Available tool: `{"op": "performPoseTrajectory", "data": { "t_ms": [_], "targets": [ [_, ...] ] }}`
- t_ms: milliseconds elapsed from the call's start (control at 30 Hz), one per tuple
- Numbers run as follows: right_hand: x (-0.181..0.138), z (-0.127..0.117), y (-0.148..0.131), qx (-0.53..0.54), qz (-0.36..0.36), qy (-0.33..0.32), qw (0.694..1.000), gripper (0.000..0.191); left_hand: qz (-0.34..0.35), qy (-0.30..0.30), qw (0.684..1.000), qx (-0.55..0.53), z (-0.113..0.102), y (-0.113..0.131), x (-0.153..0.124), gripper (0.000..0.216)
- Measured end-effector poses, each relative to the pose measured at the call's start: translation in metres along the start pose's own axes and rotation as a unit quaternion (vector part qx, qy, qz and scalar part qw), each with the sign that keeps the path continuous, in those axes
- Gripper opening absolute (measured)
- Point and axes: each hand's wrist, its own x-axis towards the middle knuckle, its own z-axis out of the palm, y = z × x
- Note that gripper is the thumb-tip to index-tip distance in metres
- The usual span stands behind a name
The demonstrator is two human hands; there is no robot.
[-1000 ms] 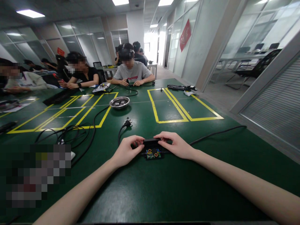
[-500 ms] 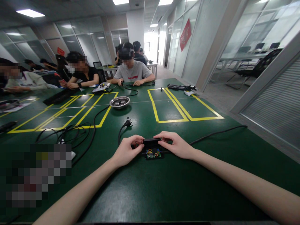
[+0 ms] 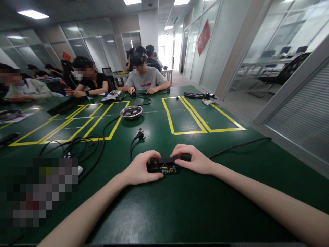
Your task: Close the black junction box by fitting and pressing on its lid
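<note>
A black power adapter casing lies on the green table in front of me, with a circuit board [image 3: 168,168] bearing copper coils showing in its lower half. Tilted over the back of the board is its black cover [image 3: 167,160]. My left hand [image 3: 141,167] grips the casing's left end, thumb at the front corner and fingers behind. At the right end, my right hand [image 3: 192,160] pinches the cover between thumb and fingers. Beyond the left hand, a black cable ends in a plug [image 3: 140,135]. Another black cable [image 3: 239,146] runs off behind the right hand.
A metal bowl [image 3: 131,112] with small metal parts stands farther back. Coiled black cables [image 3: 77,147] lie to the left, near a pixelated area. Yellow tape [image 3: 190,132] marks rectangles on the table. A person in a grey shirt [image 3: 146,80] works across from me.
The cover has come down and nearer over the board. My left thumb has shifted from the cover to the casing's front corner; the right hand still holds the cover.
</note>
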Motion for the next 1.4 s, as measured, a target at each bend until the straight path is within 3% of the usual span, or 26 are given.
{"op": "performPoseTrajectory", "data": {
  "t_ms": [167,467,700,867,1100,1400],
  "targets": [
    [-0.003,0.0,-0.002,-0.017,-0.037,-0.031,0.999,0.016,0.024,-0.005,0.998,0.056,0.005,-0.003,-0.001,0.04],
    [-0.003,0.005,-0.004,-0.106,-0.095,-0.062,0.988,0.035,0.067,0.006,0.993,0.098,0.007,0.0,-0.001,0.024],
    [-0.002,0.015,0.002,-0.253,-0.107,-0.087,0.958,0.047,0.068,0.008,0.992,0.11,0.009,0.01,-0.001,0.02],
    [-0.002,0.016,0.004,-0.316,-0.133,-0.104,0.934,0.034,0.083,0.015,0.98,0.182,0.019,0.011,0.002,0.03],
    [-0.002,0.014,-0.001,-0.301,-0.122,-0.108,0.939,0.031,0.114,-0.008,0.952,0.282,0.018,0.007,0.003,0.019],
    [0.0,0.01,-0.007,-0.319,-0.117,-0.099,0.935,0.026,0.14,-0.013,0.945,0.294,0.018,0.013,0.001,0.024]
  ]
}}
